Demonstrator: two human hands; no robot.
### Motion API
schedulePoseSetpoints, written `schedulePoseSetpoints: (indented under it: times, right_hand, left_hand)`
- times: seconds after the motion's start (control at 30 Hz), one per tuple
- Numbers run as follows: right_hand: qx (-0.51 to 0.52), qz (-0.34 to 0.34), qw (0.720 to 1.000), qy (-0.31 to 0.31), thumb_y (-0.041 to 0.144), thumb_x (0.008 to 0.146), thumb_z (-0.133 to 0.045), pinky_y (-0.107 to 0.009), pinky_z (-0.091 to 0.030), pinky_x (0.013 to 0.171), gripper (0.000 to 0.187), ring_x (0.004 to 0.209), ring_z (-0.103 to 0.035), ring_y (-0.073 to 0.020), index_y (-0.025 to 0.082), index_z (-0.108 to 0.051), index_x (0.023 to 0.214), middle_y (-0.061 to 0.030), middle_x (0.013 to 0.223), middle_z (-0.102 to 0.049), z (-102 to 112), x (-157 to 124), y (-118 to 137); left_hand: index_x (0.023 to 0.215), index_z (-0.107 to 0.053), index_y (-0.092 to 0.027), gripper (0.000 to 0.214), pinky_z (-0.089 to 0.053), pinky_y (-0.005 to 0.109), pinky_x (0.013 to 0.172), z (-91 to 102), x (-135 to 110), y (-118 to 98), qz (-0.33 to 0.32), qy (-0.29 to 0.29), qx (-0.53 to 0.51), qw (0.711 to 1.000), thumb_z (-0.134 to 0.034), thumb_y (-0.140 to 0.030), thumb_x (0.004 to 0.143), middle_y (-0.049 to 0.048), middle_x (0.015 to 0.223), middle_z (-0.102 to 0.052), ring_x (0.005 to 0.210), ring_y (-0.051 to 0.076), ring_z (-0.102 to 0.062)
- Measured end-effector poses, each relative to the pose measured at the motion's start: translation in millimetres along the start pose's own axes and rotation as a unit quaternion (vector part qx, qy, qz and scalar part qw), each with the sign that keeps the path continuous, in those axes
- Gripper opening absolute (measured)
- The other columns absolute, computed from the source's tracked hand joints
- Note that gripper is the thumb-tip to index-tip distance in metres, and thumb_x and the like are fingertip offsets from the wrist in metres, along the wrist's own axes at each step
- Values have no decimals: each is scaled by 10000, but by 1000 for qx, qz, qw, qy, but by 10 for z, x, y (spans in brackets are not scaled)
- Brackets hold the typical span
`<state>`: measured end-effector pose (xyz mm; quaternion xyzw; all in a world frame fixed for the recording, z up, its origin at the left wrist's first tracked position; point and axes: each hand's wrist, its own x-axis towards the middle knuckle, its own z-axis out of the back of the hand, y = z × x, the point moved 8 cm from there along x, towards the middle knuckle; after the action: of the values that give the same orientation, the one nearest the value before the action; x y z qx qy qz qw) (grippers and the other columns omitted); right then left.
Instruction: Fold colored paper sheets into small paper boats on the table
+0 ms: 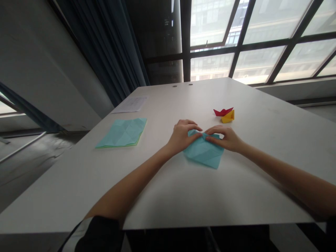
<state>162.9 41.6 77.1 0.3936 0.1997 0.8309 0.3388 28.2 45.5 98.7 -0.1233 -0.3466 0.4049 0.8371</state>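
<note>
A light blue sheet of origami paper [204,152], creased and partly folded, is between my two hands over the white table. My left hand [183,134] pinches its far left edge, thumb on top and fingers curled behind. My right hand [223,137] grips the far edge just to the right, its thumb close to the left thumb. Between the thumbs the paper puckers up slightly. The near corner of the sheet points toward me. My fingers hide parts of the far edge.
Left on the table [105,189] lies a stack of creased blue and green paper [123,133]. Behind it is a printed white sheet [131,104]. A red paper boat [223,112] and a yellow paper boat [228,117] stand beyond my right hand. Windows and a dark curtain [105,45] are behind.
</note>
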Motion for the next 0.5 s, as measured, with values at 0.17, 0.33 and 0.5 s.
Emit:
schedulePoseSetpoints:
  times: [0.17, 0.33, 0.5]
  right_hand:
    - [-7, -16, 998, -55, 324, 764, -608, -319, -496, 706, 145, 775, -627, -198, 193, -664, 795, -56, 836, -692, 78, -16, -95]
    - [17, -26, 995, -92, 328, 755, -617, -321, -502, 708, 141, 788, -627, -200, 196, -656, 789, -54, 841, -686, 135, -59, -216]
    - [3, -56, 987, -149, 344, 729, -639, -322, -507, 699, 157, 768, -626, -197, 198, -656, 784, -43, 819, -684, 222, -113, -361]
  left_hand:
    - [982, -599, -166, 256, -439, 324, 818, -68, -52, 597, 203, -71, -157, 964, -606, -272, 748, 83, 1036, -601, 946, 190, -550]
    - [900, -556, -132, 160, -466, 239, 618, -386, -243, 962, 420, -32, -435, 796, -585, -128, 743, 28, 742, -591, 617, 96, -560]
    - [805, -556, -129, 151, -473, 236, 582, -363, -279, 994, 450, -78, -522, 720, -548, -21, 700, 11, 652, -559, 547, 86, -538]
